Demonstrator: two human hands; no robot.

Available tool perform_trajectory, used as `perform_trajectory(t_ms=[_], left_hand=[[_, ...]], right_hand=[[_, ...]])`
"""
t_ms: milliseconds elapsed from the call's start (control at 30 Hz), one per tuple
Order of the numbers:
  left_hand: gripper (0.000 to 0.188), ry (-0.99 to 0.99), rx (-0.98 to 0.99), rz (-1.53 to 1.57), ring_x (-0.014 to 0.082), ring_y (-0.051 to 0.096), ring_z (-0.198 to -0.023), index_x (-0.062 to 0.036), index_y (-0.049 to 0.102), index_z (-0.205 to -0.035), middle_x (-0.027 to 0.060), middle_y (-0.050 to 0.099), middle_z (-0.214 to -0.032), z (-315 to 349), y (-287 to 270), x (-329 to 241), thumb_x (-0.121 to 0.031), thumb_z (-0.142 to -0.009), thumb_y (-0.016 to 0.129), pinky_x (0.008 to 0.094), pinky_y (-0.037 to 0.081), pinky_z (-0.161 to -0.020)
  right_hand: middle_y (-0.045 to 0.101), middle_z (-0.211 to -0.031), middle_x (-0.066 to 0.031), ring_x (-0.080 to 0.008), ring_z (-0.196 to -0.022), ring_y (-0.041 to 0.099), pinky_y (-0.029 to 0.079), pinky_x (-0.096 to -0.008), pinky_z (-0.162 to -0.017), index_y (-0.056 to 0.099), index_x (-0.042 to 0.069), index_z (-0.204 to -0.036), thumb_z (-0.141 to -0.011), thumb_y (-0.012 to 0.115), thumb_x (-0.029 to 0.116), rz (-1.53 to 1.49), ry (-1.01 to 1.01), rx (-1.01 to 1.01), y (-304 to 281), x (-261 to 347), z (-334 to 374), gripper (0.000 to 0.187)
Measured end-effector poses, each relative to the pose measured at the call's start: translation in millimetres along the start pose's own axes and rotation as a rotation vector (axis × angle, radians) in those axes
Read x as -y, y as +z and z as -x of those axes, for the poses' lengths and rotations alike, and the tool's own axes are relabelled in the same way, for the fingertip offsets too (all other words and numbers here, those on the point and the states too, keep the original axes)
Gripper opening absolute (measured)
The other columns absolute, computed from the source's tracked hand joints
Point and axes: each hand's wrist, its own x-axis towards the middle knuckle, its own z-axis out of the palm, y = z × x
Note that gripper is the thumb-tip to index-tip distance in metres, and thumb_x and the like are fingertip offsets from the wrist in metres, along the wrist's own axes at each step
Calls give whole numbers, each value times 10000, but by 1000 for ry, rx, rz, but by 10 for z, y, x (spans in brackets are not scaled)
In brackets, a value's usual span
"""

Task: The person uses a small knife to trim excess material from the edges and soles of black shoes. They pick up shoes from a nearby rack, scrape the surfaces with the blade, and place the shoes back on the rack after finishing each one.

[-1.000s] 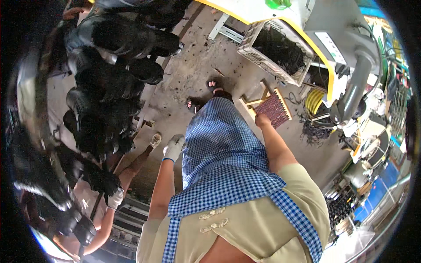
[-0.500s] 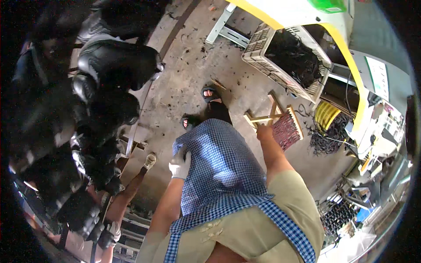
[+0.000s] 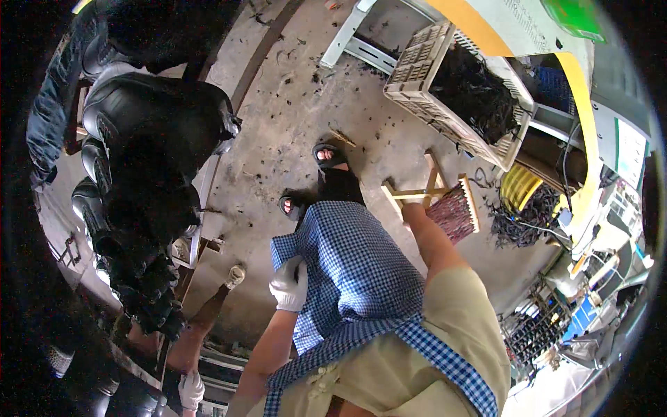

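Observation:
My bare right hand (image 3: 413,210) is closed round the frame of a small wooden stool (image 3: 452,213), which has crossed legs and a reddish woven seat. The stool hangs tilted beside my legs, and my fingers are partly hidden behind the wrist. A white glove covers my left hand (image 3: 288,285), curled at the edge of my blue checked apron (image 3: 361,260). Cloth bunches and flares out just above that fist, so the hand appears to grip it. Beyond the apron, my feet in dark sandals (image 3: 328,154) are on the floor.
Black moulded shoe-like pieces (image 3: 149,115) hang on a rack at left. Another person's gloved hand (image 3: 190,390) and foot (image 3: 236,276) show behind it. A beige crate (image 3: 424,97) of black scraps stands under a yellow-edged machine table (image 3: 580,125), near a yellow basket (image 3: 520,186).
The rack's black pieces have shifted left in view, and the other person's gloved hand is lower. My left hand has moved slightly toward the apron's middle, while my right still holds the stool.

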Motion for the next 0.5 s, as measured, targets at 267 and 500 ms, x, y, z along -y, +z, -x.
perform_trajectory(t_ms=[267,500], left_hand=[[150,54,-100,-22,302,699,-787,-78,705,-971,130,719,-905,-308,-66,22,-182,-872,661,383,554,-704],[270,335,-118,88,354,679,-862,-31,692,-1069,179,703,-956,-538,-73,-10,-164,-835,672,403,545,-799]], right_hand=[[723,-926,-168,-345,-794,685,529,-457,-720,734,78,-1009,-709,781,450,-318,113,557,-1409,845,-696,480],[721,-912,-134,-306,-748,665,521,-459,-703,715,65,-1006,-764,741,416,-662,211,531,-1155,731,-1151,427]])
